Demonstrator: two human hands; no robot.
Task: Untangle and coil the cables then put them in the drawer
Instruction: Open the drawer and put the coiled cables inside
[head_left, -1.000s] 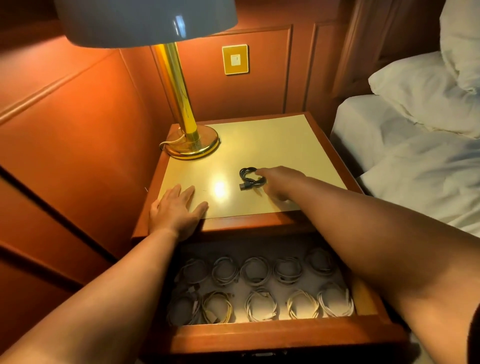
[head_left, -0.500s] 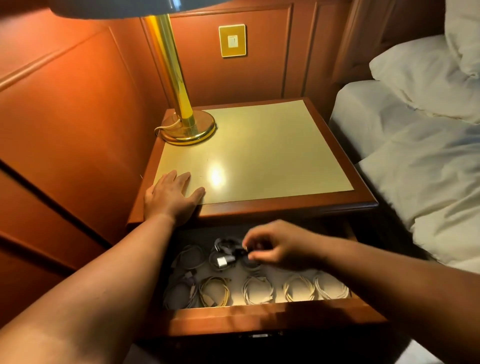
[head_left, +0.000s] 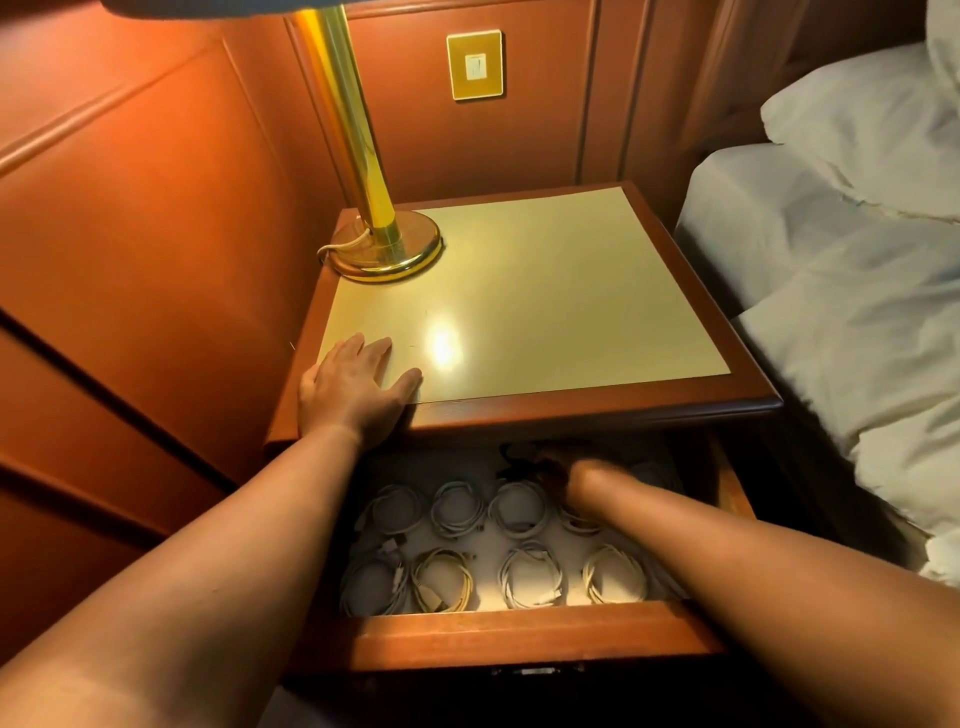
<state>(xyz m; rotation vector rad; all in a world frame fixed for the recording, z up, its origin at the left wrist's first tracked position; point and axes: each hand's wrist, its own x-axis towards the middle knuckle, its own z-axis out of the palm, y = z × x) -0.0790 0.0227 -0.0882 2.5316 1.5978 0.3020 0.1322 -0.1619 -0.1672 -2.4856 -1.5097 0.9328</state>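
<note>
Your right hand (head_left: 566, 475) is at the drawer's (head_left: 519, 631) back edge on the black cable (head_left: 514, 457); grip and cable's direction can't be told. Left hand (head_left: 353, 389) flat, fingers straight, on nightstand's (head_left: 597, 405) front-left corner.

At centre frame, the right hand (head_left: 563, 475) is blurred under the worktop's (head_left: 571, 405) overhang; its fingers and the black cable (head_left: 511, 454) are mostly hidden.

Tabletop (head_left: 545, 312) pale yellow, framed in reddish-brown wood. Lamp base (head_left: 387, 249) polished gold. Wall panels (head_left: 156, 234) orange-brown. Coiled cables (head_left: 519, 512) white, one (head_left: 441, 579) yellowish; a black cable (head_left: 519, 454) at the back. Bedding (head_left: 857, 260) plain white.
</note>
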